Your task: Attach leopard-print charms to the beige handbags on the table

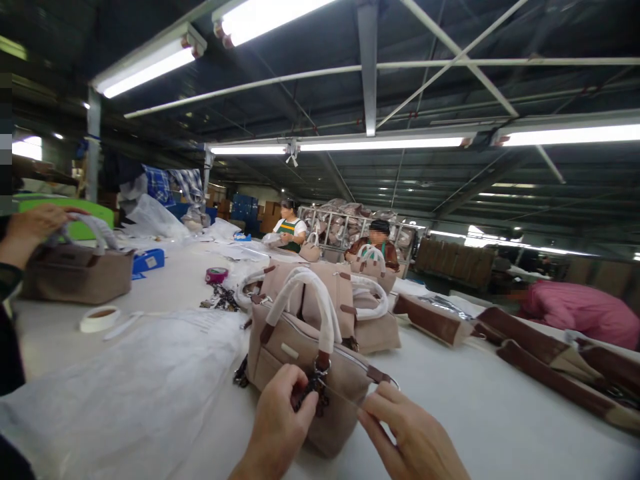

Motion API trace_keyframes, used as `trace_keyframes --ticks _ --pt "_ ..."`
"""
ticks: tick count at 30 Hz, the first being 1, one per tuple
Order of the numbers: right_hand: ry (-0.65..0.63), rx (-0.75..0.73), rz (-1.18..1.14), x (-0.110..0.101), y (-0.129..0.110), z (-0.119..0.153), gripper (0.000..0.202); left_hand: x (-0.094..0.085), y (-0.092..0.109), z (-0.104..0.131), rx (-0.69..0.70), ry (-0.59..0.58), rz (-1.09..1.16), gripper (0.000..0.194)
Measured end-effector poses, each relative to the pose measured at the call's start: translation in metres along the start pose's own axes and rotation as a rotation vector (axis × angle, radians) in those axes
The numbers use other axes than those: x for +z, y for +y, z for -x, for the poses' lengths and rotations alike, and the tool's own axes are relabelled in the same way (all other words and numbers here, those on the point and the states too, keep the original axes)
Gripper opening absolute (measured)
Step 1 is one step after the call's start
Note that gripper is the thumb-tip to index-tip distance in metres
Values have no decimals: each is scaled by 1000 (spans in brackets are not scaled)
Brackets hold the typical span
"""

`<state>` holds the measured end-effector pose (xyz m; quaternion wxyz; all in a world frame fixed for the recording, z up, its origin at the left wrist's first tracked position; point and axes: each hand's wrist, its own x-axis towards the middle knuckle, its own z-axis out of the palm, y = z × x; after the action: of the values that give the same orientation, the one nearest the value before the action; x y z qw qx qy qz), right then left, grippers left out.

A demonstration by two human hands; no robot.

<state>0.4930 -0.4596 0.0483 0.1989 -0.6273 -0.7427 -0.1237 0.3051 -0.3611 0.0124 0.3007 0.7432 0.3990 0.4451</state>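
A taupe handbag (295, 360) with brown trim stands at the table's near side, its handle (305, 290) wrapped in white. Against the bag's front, my left hand (283, 417) pinches a dark beaded-looking charm (314, 393) below the metal ring (321, 365) at the handle's base. My right hand (400, 423), closed at thumb and forefinger, grips a thin pale string (343, 395) drawn out from that ring area. The string's end is hidden in the fingers. More taupe bags (377, 327) with wrapped handles are just behind.
Clear plastic bags (130, 393) spread over the white table at left, near a tape roll (100, 319). Dark charms (220, 298) lie beside a purple tape roll (217, 275). Another person's hand (40, 223) holds a bag at far left. Brown bag pieces (545, 353) lie at right.
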Motion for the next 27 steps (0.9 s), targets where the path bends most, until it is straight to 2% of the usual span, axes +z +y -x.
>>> trace_keyframes --ticks 4,12,20,27 --pt "-8 7 26 4 0 0 27 -1 1 -1 -22 -11 46 12" --pt "70 -25 51 11 0 -2 27 -6 6 2 -31 -23 73 11" --pt "65 -30 83 21 2 -4 28 4 5 8 -1 -38 -6 12" --pt "65 -40 93 25 -2 -4 28 -4 4 9 178 17 -4 11"
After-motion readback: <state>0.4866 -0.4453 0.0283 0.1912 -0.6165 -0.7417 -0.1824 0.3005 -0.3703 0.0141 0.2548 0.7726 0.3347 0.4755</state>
